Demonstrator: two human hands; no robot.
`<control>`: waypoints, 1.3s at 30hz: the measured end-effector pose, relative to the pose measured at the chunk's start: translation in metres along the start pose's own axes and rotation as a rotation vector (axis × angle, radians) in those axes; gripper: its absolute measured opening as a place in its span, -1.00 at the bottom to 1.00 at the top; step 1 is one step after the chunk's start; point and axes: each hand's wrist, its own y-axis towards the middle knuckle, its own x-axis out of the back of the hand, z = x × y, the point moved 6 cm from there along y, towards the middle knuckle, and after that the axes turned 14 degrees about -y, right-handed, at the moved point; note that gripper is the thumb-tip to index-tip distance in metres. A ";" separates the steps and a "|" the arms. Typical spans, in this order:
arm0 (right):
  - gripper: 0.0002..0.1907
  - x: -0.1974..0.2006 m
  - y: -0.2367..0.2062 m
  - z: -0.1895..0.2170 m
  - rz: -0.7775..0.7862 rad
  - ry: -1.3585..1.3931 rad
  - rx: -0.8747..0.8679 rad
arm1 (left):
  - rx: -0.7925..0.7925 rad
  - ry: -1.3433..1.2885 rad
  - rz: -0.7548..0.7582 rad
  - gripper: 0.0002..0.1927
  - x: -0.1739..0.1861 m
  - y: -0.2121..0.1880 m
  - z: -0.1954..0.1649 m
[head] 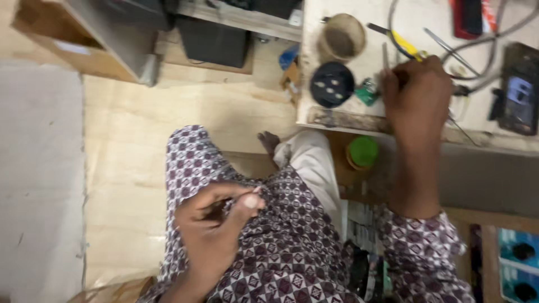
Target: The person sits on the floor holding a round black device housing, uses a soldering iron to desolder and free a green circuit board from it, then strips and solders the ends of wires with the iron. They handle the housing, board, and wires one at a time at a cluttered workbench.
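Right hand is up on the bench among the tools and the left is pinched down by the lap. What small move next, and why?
Probably bring the left hand up to the bench. It pinches something thin, too blurred to identify, over the patterned cloth, while the right hand rests by the small green part and yellow-handled tool.

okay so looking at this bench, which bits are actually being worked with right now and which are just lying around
In use:
- right hand on the yellow-handled tool
- left hand pinching a thin wire

Lying about:
- black round part
- tape roll
- green lid
- phone
- cardboard box
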 end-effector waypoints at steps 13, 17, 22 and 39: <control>-0.86 -0.036 -0.018 -0.056 -0.001 1.209 -0.710 | 0.042 -0.067 -0.007 -0.87 0.003 0.008 -0.006; -0.86 -0.012 -0.049 -0.026 -0.042 1.751 -0.727 | 0.076 -0.166 -0.038 -0.88 0.002 0.011 -0.002; -0.80 0.025 -0.100 0.052 -0.068 2.087 -0.648 | 0.026 -0.127 -0.066 -0.90 0.003 0.014 0.002; -0.80 0.079 -0.131 0.173 -0.241 1.145 -0.294 | -0.350 0.287 -0.111 -0.91 -0.006 0.000 -0.028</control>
